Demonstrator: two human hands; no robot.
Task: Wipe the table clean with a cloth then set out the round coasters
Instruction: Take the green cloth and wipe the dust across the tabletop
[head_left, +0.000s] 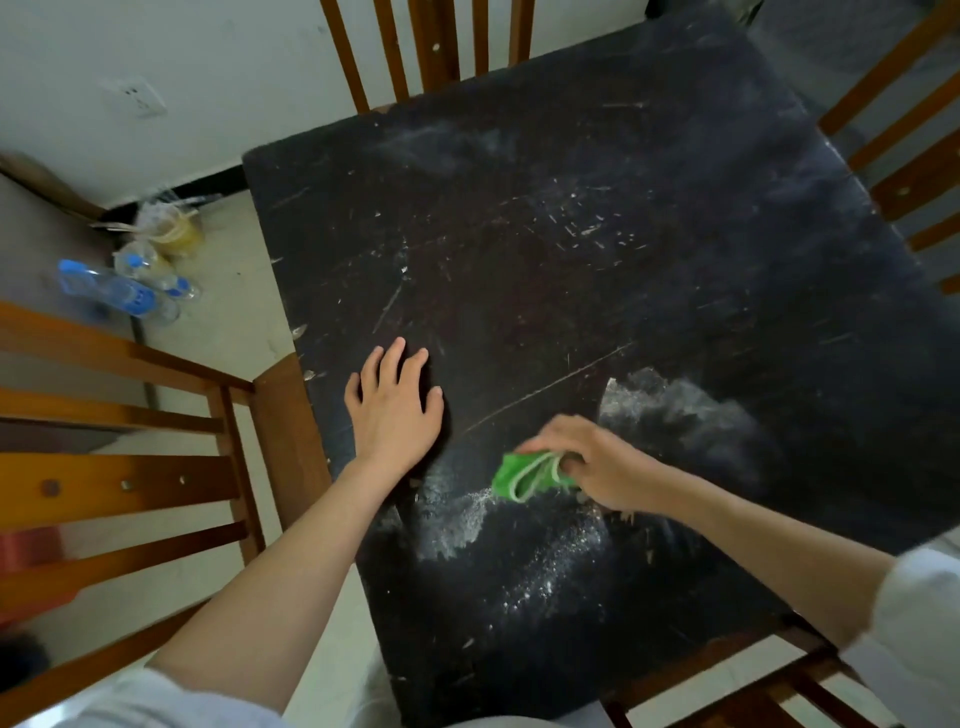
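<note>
Cloth (524, 475), bright green with pale edging, bunched into a soft wad near the table's near edge, a little right of centre. The right hand (592, 465) curls its fingers over the wad and presses it to the surface. The left hand (397, 410) lies flat just to the left, fingers spread and straight, palm down on the table (597, 208), holding nothing.

The wiping step looks to be in hand and far from finished. White powder (530, 561), fine and floury, lies in smears in front of the cloth, in a patch to its right, and faintly toward the far side. The next move likely calls for firm, overlapping strokes that gather the powder rather than spread it, then work outward to the far dusting. No round coasters are in view, so setting them out cannot yet begin.

The table top is square, matt black and worn, crossed with pale scratches and one long diagonal score. Wooden slat-backed chairs (130, 457) in warm brown stand at its left, far and right sides. On the pale floor at far left lie clear plastic bottles (124, 291) with blue labels, beside crumpled wrapping
</note>
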